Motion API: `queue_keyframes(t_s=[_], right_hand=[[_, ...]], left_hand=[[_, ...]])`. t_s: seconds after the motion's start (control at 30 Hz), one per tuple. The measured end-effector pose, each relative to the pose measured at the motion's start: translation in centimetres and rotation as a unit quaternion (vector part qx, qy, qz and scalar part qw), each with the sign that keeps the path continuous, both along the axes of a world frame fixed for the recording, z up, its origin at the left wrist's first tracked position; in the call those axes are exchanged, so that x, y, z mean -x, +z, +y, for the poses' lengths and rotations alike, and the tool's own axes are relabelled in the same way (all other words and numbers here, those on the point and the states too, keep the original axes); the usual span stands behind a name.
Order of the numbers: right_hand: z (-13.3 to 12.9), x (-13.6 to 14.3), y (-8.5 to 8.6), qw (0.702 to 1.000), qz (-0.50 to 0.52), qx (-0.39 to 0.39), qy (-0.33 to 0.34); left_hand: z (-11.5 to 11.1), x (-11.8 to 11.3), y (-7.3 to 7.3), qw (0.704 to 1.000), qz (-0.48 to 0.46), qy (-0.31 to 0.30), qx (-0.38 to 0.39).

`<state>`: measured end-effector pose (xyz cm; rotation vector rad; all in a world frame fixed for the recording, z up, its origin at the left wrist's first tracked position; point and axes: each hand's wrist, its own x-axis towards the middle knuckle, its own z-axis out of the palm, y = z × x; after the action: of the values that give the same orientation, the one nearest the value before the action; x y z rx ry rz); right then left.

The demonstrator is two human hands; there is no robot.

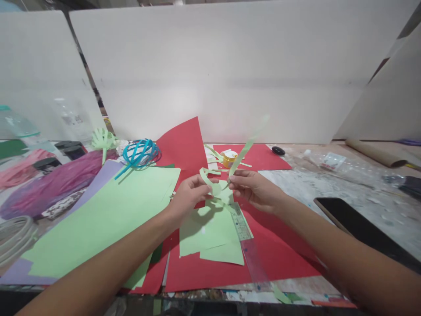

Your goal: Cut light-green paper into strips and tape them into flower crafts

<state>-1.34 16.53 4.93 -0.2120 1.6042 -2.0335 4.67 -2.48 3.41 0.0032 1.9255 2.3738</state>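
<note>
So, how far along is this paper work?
The blue looped piece and fringed green piece look done, set aside. The left hand holds a curled strip, the right hand a long strip, end free, so that looks unfinished. Loose strips by the yellow tub look unused.

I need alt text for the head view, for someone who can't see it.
The left hand and right hand hold pale green strips over green pieces and a red sheet, near a clear ruler. A blue strip ball lies left, a phone right.

Raised tip of the pale green strip (267, 120) motion-blurred, phone (365, 230) cut off at lower right, ruler markings (241, 226) too small to read.
</note>
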Motion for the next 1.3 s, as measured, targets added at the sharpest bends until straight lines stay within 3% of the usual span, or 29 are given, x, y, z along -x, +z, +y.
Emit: queue_keyframes(t_s=[0.07,0.17,0.37,0.6,0.9,1.07,1.3], right_hand=[[-0.3,-0.6,0.0,1.0,0.012,-0.009,-0.009],[-0.9,-1.3,-0.1,0.998,0.037,-0.017,-0.037],[-1.3,-1.5,-0.8,0.999,0.038,0.004,-0.038],[-0.6,-1.1,-1.5,0.993,0.073,-0.056,0.08],[-0.3,-1.0,-1.2,0.966,0.184,-0.151,0.104],[0.2,-1.1,-0.1,0.967,0.191,-0.132,0.106],[0.0,-1.5,0.2,0.938,0.252,-0.195,0.14]], left_hand=[[0.2,-0.2,-0.1,0.998,0.013,-0.03,0.06],[0.5,-0.4,-0.4,0.993,0.034,-0.062,0.09],[0.6,-0.3,-0.7,0.987,0.051,-0.036,0.149],[0.5,-0.3,-0.4,0.988,0.05,-0.02,0.146],[0.6,-0.4,-0.5,0.986,0.056,-0.031,0.153],[0.5,-0.2,-0.4,0.988,0.046,-0.04,0.144],[0.2,0.1,-0.7,0.983,0.051,-0.08,0.155]])
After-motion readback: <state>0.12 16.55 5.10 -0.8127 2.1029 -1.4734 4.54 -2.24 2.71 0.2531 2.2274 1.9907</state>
